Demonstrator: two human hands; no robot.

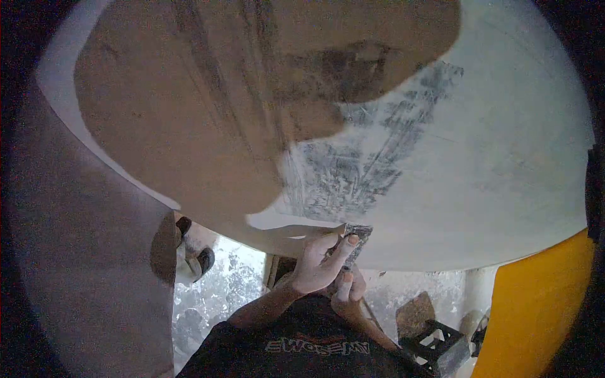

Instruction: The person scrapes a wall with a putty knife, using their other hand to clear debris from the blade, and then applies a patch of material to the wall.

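A small flat piece smeared dark grey is between my hands, close to the near edge of a large curved pale panel. My left hand, dusty white, pinches the piece with thumb and fingers near its upper part. Just below, my right hand is closed at the lower end of the same piece, its thumb showing. Dark streaky smudges mark the panel beyond my hands. What the piece is made of, I cannot make out.
A broad brown shadow covers much of the panel. A grey surface lies on the left, with shoes beside it on a stained floor. At lower right are a dark stool and a yellow panel.
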